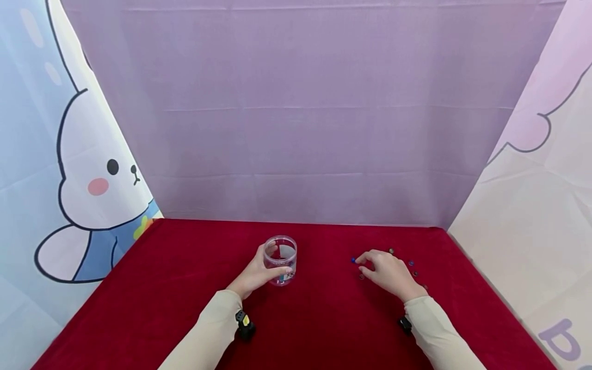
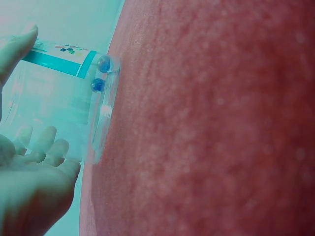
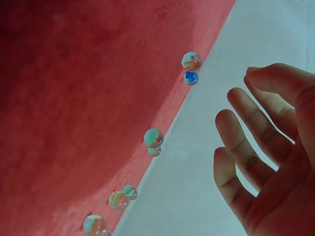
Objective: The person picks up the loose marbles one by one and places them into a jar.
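Note:
My left hand [image 1: 259, 271] grips a clear plastic jar [image 1: 280, 282] round its side, thumb across the label in front. The jar is upright on the red cloth with its mouth uncovered. Two blue marbles [image 2: 97, 85] lie at its base in the left wrist view. My right hand [image 1: 388, 272] hovers low over the cloth, fingers loosely bent, with nothing visible in its grasp. Just beyond its fingertips sits a blue marble [image 1: 353, 260]. A swirled orange-and-clear marble [image 3: 192, 61] lies close to that blue one in the right wrist view.
Several more glass marbles, among them a green-streaked marble [image 3: 153, 138] and an orange-streaked marble [image 3: 118, 199], are scattered around and to the right of the right hand. Red cloth [image 1: 314, 329] covers the table. A plain purple curtain [image 1: 296, 113] hangs behind, with printed sheets on both sides.

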The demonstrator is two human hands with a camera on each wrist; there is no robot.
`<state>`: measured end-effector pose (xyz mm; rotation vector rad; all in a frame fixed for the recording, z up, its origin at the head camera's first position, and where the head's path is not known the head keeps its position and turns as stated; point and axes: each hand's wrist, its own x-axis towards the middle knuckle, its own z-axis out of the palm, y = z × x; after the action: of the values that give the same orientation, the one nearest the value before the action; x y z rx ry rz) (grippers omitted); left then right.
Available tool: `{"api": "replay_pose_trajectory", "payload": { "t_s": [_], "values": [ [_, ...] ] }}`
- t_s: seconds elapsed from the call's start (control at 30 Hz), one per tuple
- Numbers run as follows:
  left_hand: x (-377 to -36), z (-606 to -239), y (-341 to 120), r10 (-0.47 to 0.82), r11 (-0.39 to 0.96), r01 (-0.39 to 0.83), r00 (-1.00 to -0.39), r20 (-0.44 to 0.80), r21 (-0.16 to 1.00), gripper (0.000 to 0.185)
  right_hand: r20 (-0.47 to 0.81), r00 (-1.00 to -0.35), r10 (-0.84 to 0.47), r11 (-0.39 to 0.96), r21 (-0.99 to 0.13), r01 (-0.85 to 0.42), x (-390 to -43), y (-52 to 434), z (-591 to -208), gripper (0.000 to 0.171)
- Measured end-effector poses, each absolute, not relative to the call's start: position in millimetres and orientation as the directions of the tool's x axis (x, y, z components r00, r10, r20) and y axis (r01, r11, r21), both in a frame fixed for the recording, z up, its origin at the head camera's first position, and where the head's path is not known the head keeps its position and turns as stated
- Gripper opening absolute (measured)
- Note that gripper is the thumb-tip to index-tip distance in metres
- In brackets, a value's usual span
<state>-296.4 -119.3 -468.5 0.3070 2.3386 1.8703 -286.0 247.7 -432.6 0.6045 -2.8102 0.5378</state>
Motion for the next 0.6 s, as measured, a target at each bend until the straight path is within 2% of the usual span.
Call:
{"api": "replay_pose_trajectory", "payload": {
  "t_s": [0.6],
  "values": [
    [-294.2,-465.7,-118.6,0.239,0.214,0.076,-0.971,0.023,0.974,0.098,0.113,-0.932,-0.346,0.873,-0.325,-0.363,-284.3,249.7,-439.1,0.019]
  ]
}}
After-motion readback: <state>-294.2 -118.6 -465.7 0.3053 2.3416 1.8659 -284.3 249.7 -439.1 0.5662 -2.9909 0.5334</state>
